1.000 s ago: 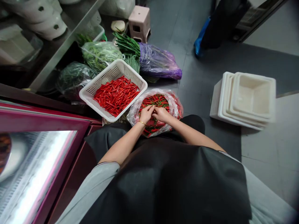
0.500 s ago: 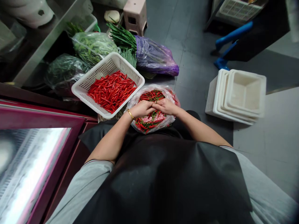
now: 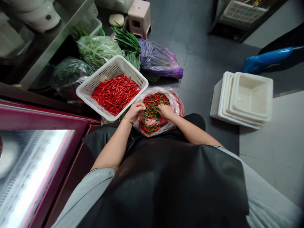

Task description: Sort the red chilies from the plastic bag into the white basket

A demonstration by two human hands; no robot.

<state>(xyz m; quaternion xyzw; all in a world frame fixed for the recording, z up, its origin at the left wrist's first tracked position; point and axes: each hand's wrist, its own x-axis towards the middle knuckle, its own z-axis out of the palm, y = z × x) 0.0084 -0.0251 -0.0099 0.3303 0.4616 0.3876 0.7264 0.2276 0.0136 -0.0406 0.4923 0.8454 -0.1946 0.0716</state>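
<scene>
My left hand (image 3: 136,112), with a gold bracelet at the wrist, is closed at the left rim of a clear plastic bag (image 3: 174,93). A bit of red chili pepper (image 3: 138,105) shows at its curled fingers. Over the right part of the bag my right hand (image 3: 165,110) is pinched, its fingertips down by the green stems; what they hold is hidden. Red chilies with green stems (image 3: 154,99) fill the bag, which sits at my lap. Beside it on the left, a white perforated basket (image 3: 82,91) holds a pile of red chilies without visible stems (image 3: 116,93).
Bagged greens (image 3: 98,49) and a purple bag of long green stalks (image 3: 161,60) lie beyond the basket. Stacked white baskets (image 3: 253,95) stand right. A person's blue boot (image 3: 268,60) is behind them. A pink stool (image 3: 139,17) stands far off; a lit glass-topped cabinet (image 3: 35,158) is left.
My hands, together over the bag before, have come apart; the left moved toward the basket, the right stayed over the bag. The person in blue boots moved further right.
</scene>
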